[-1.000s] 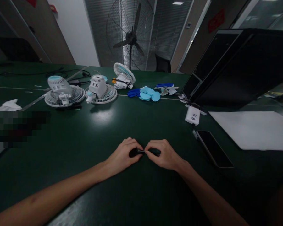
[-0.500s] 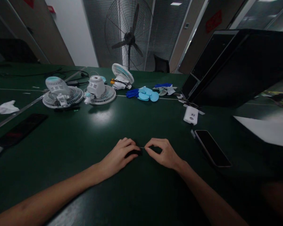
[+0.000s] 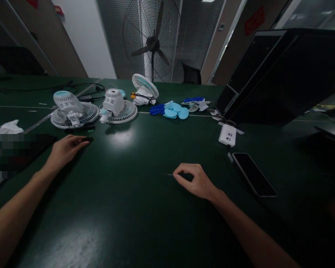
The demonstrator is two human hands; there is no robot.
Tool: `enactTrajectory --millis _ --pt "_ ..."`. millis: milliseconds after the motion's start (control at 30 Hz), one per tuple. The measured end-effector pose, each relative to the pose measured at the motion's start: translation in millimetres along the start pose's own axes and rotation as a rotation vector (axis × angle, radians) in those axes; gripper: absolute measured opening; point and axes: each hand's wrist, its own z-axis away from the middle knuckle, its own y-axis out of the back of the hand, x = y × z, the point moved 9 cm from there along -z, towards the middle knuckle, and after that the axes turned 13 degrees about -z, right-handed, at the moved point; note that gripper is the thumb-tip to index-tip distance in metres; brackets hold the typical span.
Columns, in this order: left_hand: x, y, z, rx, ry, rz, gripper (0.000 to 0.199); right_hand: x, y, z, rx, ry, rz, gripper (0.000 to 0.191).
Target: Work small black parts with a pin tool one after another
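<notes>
My left hand point(image 3: 65, 152) reaches to the left side of the green table, with its fingers closed on a small black piece point(image 3: 88, 139). That piece is just in front of the nearest upturned white fan point(image 3: 72, 109). Near the middle, my right hand point(image 3: 195, 180) pinches a thin, pale, needle-like rod point(image 3: 169, 174) between thumb and forefinger. The rod points left, and its kind is too small to make out.
Another white fan point(image 3: 115, 106) lies face down, and a third point(image 3: 145, 89) is behind it. Light blue fan blades point(image 3: 175, 110) rest beside blue gloves point(image 3: 157, 109). To the right are a white power bank point(image 3: 227, 135), a phone point(image 3: 253, 174) and a large dark monitor point(image 3: 290, 78).
My left hand has moved from the middle to the far left with the black piece, away from the thin rod. My right hand stays nearly in place, still pinching the rod.
</notes>
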Motion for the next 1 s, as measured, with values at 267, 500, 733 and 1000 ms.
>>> enactTrajectory --millis 267,500,733,1000 --pt "-37.5 20.1 7.1 -0.044 0.183 -0.019 0.046 0.5 0.1 0.5 -0.014 -0.015 -0.003 0.014" --pt "-49.5 26.8 7.5 -0.099 0.229 -0.056 0.024 -0.1 0.1 -0.1 -0.007 -0.016 0.012 0.011" --pt "-53.9 37.6 14.7 0.057 0.181 -0.139 0.021 2.9 -0.9 0.4 -0.008 -0.022 0.018 0.011" --pt "-56.9 26.3 31.8 0.154 0.642 0.844 0.038 1.2 -1.2 0.8 -0.018 -0.031 0.015 0.012"
